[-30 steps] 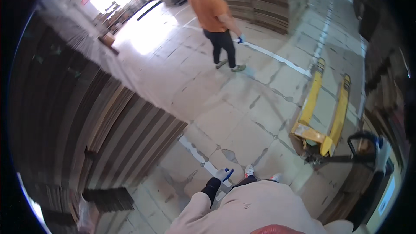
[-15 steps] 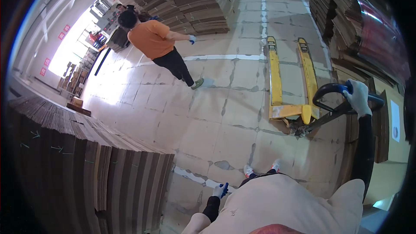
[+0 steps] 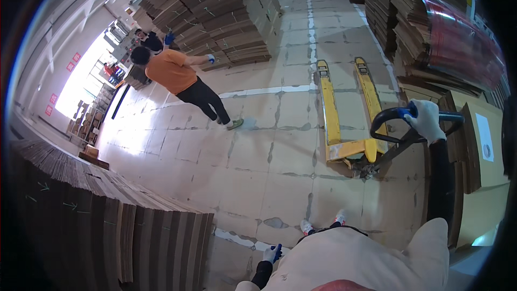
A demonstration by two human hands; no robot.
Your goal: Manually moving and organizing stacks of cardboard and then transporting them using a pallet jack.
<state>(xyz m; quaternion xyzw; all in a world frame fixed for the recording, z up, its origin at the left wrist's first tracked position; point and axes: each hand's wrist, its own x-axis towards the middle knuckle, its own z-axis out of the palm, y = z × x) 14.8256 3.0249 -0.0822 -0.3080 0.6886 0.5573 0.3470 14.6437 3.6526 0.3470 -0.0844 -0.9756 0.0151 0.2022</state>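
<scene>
My right hand (image 3: 425, 122), in a white glove with blue on the fingers, is wrapped round the black loop handle (image 3: 389, 124) of a pallet jack. The yellow pallet jack (image 3: 333, 124) stands on the floor ahead of me and to the right, its two forks pointing away with no load on them. Low at my left side hangs my left hand (image 3: 273, 253), in the same kind of glove. Its thumb stands apart from the loosely bent fingers, and I see nothing in it.
A co-worker in an orange shirt (image 3: 171, 71) stands ahead left, with another person (image 3: 152, 41) beyond. Cardboard stacks rise at near left (image 3: 161, 248), far back (image 3: 215, 16) and right (image 3: 412, 27). Film-wrapped stock (image 3: 458, 43) and a pale box (image 3: 484, 151) flank my right arm.
The scene has shifted slightly down and left in view. The person beyond the co-worker now shows more, with a blue-gloved hand raised. My right hand keeps its grip on the handle.
</scene>
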